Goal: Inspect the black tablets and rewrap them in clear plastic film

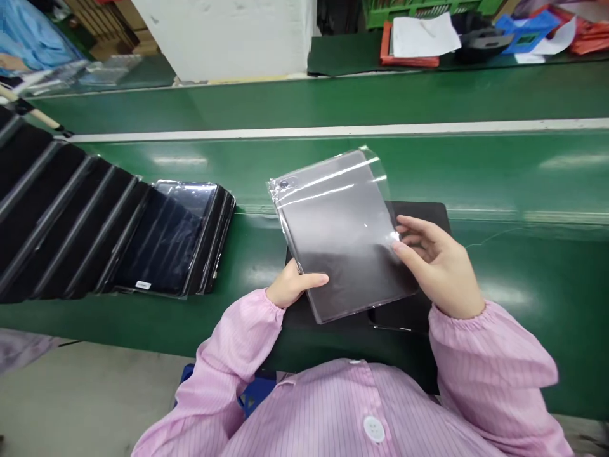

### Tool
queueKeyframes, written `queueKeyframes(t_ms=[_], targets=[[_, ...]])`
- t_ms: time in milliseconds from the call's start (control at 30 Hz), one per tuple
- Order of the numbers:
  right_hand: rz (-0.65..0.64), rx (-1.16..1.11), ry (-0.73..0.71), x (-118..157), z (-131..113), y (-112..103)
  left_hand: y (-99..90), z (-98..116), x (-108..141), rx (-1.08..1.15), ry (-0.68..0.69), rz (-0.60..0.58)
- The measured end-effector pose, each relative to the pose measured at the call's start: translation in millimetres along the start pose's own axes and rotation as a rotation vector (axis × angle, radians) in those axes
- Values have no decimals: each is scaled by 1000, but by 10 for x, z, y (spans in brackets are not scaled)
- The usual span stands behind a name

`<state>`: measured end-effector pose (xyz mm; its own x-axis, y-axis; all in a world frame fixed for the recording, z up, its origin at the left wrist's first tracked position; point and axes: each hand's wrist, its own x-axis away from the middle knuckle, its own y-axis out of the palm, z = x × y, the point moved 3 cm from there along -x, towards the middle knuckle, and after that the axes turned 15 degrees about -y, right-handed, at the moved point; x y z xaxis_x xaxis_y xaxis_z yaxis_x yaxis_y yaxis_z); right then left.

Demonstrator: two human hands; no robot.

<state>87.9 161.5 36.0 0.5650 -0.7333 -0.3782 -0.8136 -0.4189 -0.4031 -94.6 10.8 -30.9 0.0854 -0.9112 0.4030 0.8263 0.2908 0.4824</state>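
Observation:
A grey tablet (337, 235) in a clear plastic bag (375, 166) is tilted above a black pad (421, 216). My left hand (292, 284) holds its lower left edge, with the thumb lying on the front. My right hand (435, 263) grips the right edge, with its fingers curled over the loose plastic. Both sleeves are pink and striped. Beneath the tablet lies a second dark flat sheet (399, 314), partly hidden. To the left, a black slotted foam tray (71, 209) holds a dark bagged tablet (162, 244) at its end.
The pad and tray rest on a green conveyor belt (537, 190) with a white strip (333, 131) along its far side. Beyond stand a white pillar (223, 38), papers on an orange folder (423, 37), and a green crate (419, 7).

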Motion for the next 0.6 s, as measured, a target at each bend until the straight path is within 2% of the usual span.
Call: queueKeyframes(t_ms=[133, 300, 433, 500, 600], targets=[[34, 13, 31, -69, 40, 11, -12, -5, -10, -104, 8, 11], [53, -27, -13, -367, -77, -54, 7, -10, -2, -282, 28, 6], [86, 66, -29, -479, -66, -75, 25, -24, 5, -329, 18, -7], [-13, 97, 15, -411, 1, -36, 37, -12, 10, -307, 22, -6], [-219, -6, 133, -182, 107, 44, 47, 13, 14, -266, 43, 1]])
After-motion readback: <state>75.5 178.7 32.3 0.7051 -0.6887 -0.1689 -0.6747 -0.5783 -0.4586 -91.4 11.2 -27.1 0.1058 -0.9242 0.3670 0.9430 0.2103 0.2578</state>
